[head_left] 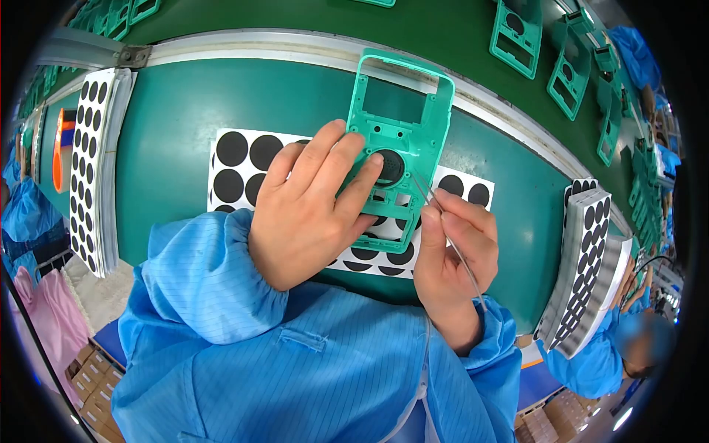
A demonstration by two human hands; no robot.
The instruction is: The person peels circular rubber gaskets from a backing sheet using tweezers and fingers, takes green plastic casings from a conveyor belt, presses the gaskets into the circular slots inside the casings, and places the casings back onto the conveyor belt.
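Note:
A green plastic housing with a rectangular window lies over a white sheet of black round stickers. On the housing is a black disc. My left hand rests on the housing's left side, fingers spread, with the index fingertip on the disc's edge. My right hand pinches thin metal tweezers between thumb and fingers, just right of the housing; their tips point toward the disc.
Stacks of sticker sheets stand at the left and right. An orange tool lies far left. Behind a metal rail, more green housings sit on a dark green belt. Co-workers in blue are at both sides.

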